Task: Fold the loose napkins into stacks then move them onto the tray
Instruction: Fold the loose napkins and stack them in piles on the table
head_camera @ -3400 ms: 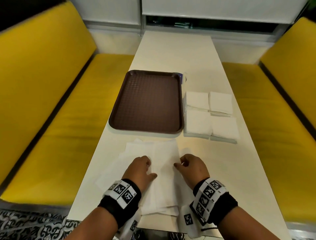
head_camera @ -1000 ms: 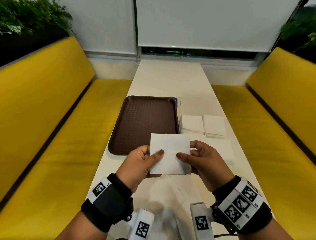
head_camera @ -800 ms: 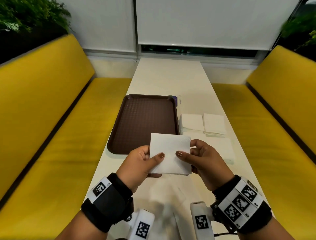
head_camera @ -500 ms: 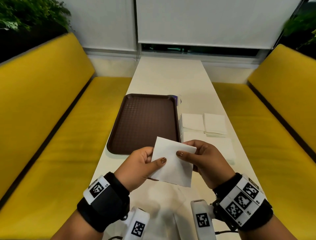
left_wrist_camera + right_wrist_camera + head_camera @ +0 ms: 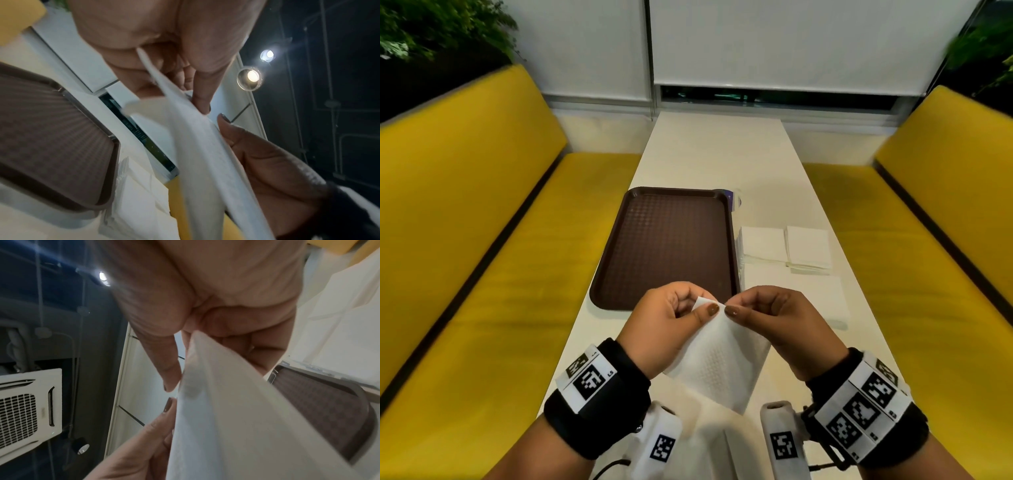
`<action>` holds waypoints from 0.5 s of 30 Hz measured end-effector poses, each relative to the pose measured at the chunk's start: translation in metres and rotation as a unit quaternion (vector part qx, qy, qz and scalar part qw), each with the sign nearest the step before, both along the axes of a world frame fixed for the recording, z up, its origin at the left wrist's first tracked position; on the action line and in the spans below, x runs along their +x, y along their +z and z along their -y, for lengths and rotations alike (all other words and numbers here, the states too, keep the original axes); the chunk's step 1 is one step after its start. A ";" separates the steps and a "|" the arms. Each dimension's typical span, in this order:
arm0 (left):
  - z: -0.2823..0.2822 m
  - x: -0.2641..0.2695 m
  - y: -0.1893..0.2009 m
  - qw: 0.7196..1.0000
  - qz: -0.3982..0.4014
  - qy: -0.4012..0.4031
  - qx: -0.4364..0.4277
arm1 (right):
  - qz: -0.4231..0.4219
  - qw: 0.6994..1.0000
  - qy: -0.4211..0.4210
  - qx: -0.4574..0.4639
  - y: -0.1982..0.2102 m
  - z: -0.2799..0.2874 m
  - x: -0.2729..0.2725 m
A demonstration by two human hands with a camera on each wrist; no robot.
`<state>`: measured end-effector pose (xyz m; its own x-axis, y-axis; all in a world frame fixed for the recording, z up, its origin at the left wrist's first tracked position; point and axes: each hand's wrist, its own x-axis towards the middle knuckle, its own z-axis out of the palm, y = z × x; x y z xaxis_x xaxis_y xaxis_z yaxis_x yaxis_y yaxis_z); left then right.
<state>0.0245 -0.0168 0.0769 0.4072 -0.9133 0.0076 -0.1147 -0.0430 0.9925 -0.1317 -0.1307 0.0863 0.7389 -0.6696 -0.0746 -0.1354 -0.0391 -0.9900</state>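
Above the near end of the table, both hands hold one white napkin [image 5: 717,359]. My left hand [image 5: 698,308] and right hand [image 5: 736,306] pinch its top corner side by side, thumbs almost touching, and the rest hangs down towards me. The left wrist view shows the napkin [image 5: 195,146] edge-on between my left thumb and fingers. In the right wrist view the napkin [image 5: 226,418] fills the lower middle. The brown tray [image 5: 671,246] lies just beyond my hands with nothing on it. Folded napkin stacks [image 5: 786,246] sit to its right.
More loose white napkins [image 5: 709,431] lie on the white table [image 5: 722,154] under my wrists. A nearer row of folded stacks [image 5: 801,298] sits right of my right hand. Yellow benches [image 5: 482,274] run along both sides. A small object [image 5: 736,200] sits at the tray's far right corner.
My hands have drawn together at the napkin's top corner. The napkin, held up as a flat square before, now tilts and hangs diagonally towards me.
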 end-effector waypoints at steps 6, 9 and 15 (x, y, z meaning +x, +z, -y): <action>0.005 -0.007 -0.003 0.997 0.076 -0.033 -0.006 | -0.038 0.998 0.021 -0.042 -0.005 0.002 -0.009; 0.010 -0.009 -0.004 0.997 0.068 -0.032 -0.008 | -0.050 0.997 0.013 -0.051 -0.005 0.005 -0.015; 0.026 -0.010 -0.007 0.999 0.039 -0.002 -0.022 | -0.054 0.997 -0.023 -0.041 -0.008 0.022 -0.037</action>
